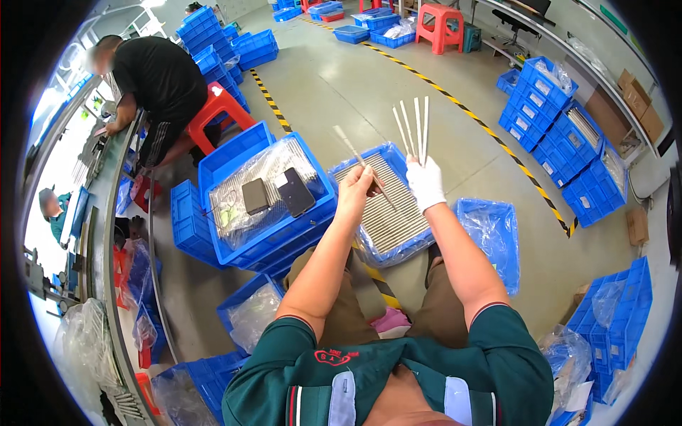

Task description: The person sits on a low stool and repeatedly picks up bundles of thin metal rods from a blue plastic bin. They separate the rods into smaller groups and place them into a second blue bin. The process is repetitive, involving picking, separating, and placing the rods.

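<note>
Overhead: rods [414, 131] fanned in gloved right hand [425, 183]; left hand [357, 188] grips one.

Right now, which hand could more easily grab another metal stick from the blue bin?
Probably the left hand. It holds just one metal rod and hovers right over the bin of rods, while the gloved right hand is already full with a fan of four rods.

A factory floor: blue crates [554, 128] stacked all around, hazard tape [455, 103] striping the concrete, red stools [440, 25], a long workbench [106, 213] where a worker [153, 78] bends, trays of metal rods [387, 206] bagged in plastic.
</note>
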`<state>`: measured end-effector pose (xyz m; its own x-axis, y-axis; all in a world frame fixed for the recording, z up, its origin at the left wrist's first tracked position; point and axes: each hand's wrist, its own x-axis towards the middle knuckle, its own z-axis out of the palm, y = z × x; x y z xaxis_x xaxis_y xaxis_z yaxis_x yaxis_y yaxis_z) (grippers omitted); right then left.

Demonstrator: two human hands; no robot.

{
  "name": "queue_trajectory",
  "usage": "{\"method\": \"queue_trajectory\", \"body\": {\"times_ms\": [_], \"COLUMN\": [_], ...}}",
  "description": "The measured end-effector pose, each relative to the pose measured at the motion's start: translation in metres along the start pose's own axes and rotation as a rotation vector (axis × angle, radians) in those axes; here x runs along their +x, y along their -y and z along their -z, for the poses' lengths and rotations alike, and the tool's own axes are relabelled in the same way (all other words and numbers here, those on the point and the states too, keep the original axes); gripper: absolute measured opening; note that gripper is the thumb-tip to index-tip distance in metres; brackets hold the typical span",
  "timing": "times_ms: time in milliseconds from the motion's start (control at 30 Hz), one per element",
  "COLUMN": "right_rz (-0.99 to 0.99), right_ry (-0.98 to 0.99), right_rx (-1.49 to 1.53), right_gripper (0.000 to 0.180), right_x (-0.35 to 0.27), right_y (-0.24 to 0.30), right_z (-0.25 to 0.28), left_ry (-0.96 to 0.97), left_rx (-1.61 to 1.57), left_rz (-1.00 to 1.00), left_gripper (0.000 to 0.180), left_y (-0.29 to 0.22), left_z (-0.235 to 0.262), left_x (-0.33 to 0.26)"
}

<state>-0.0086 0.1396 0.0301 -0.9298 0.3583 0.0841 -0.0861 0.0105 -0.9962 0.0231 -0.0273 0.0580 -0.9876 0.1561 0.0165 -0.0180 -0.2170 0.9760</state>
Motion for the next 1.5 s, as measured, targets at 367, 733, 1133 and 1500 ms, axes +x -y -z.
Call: {"method": "queue_trajectory", "body": {"times_ms": [367,733,1133,1500], "right_rz": [-0.301,-0.323,-0.032,-0.215], "right_ry": [0.132,-0.015,0.399,0.573], "right_rx": [0.386,0.441,-0.168,-0.056], "right_gripper": [0.01,0.022,0.025,0.014], "right_x": [-0.004,0.022,-0.022,-0.047], "right_y": [0.028,0.038,0.026,0.049], "right_z": [-0.001,0.029,-0.011,0.009], "left_ry": [0.347,0.362,0.558,-0.198], "left_rx": [-0.247,-0.124,-0.309,-0.474], "left_rz": [0.313,0.303,0.465,0.035], "left_gripper": [0.027,0.029,0.029,0.03], "left_y": [0.016,-0.004,-0.012,-0.02], "left_z": [-0.027,0.018,0.006,0.051], "left_x": [-0.023,-0.011,-0.017,0.022]}}
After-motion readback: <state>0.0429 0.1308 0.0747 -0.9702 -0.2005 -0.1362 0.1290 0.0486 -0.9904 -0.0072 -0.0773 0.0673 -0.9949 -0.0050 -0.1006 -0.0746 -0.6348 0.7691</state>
